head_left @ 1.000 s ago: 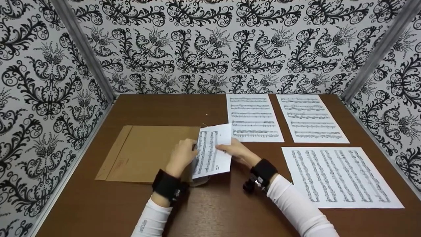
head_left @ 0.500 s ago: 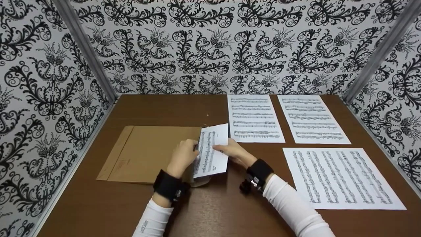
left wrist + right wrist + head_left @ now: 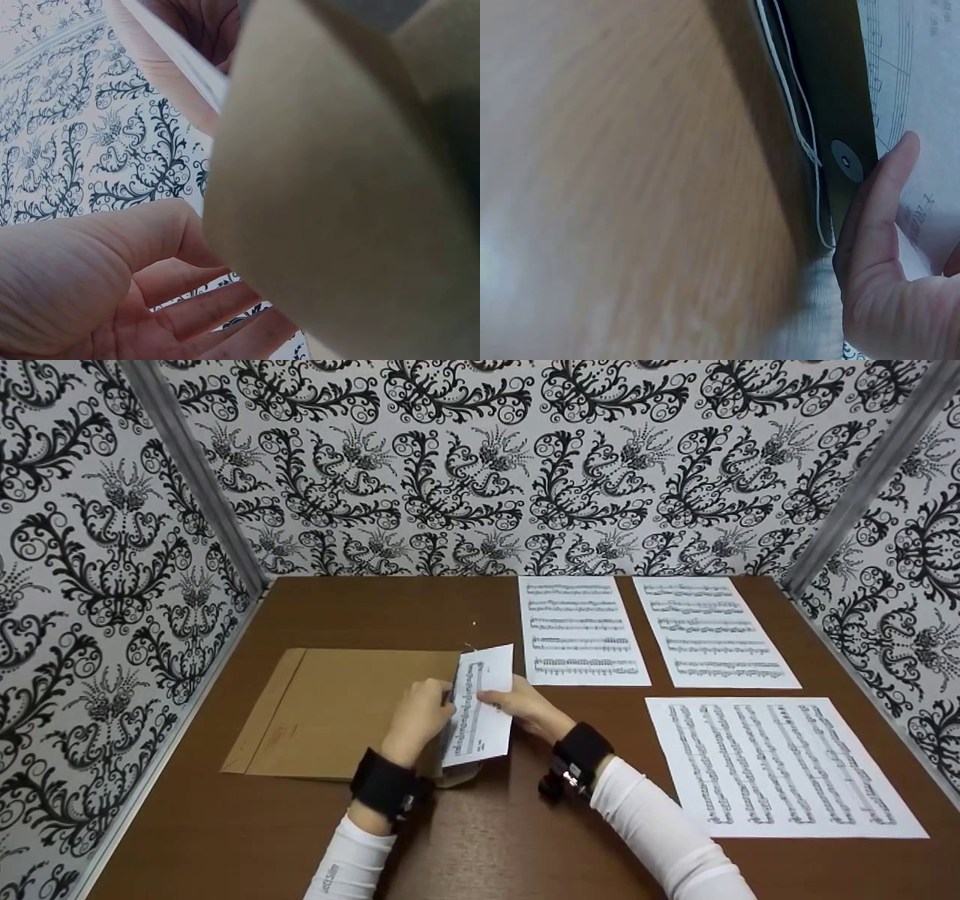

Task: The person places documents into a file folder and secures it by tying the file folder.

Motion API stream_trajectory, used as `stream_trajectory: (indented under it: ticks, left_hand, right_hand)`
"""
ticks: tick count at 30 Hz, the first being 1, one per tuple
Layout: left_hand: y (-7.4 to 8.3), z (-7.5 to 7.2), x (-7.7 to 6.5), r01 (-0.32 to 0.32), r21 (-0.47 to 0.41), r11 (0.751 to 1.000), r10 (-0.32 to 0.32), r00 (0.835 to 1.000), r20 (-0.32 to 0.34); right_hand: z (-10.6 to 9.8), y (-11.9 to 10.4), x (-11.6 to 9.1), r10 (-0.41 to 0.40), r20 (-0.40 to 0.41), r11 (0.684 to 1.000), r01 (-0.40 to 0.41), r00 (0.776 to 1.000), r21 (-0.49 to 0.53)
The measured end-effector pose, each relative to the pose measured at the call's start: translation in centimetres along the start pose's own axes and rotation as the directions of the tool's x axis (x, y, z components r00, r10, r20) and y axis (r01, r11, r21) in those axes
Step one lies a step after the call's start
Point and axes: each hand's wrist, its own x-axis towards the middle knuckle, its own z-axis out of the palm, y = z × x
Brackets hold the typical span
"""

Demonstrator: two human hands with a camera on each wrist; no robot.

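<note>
A large brown paper envelope (image 3: 337, 712) lies on the left half of the table, its mouth facing right. My left hand (image 3: 418, 712) grips the upper layer at that mouth, thumb against the paper edge. A printed sheet of music (image 3: 493, 735) sticks part way out of the mouth; its left portion is hidden inside. At the sheet's right side, my right hand (image 3: 534, 711) pinches it, thumb on top and fingers underneath. The right wrist view shows the envelope's flap with a round button (image 3: 847, 160) and a loose string (image 3: 799, 97) beside the fingers.
Two upright music sheets (image 3: 583, 630) (image 3: 712, 631) lie side by side at the back right of the brown table (image 3: 480, 840). A third sheet (image 3: 784, 765), turned sideways, lies nearer at the right. Patterned walls (image 3: 487, 472) border the back and sides.
My right hand has moved left, and the music sheet has slid further into the envelope with less of it showing. The left hand keeps its grip at the mouth.
</note>
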Motion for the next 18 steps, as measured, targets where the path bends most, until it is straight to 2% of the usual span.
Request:
stream_trajectory:
  ticks: [8, 12, 18]
  left_hand:
    - [0.1, -0.1, -0.1, -0.004, 0.027, 1.0, 0.005, 1.0, -0.015]
    - [0.0, 0.0, -0.1, -0.015, 0.05, 0.999, 0.016, 0.999, -0.037]
    - [-0.1, 0.0, 0.0, -0.006, 0.037, 0.999, 0.007, 0.999, -0.034]
  right_hand:
    - [0.0, -0.2, -0.2, 0.01, -0.029, 1.0, -0.01, 1.0, 0.004]
    - [-0.4, -0.5, -0.8, 0.006, -0.026, 0.999, -0.005, 1.0, 0.048]
    - [-1.5, -0.7, -1.9, 0.057, -0.034, 0.993, -0.053, 0.998, 0.103]
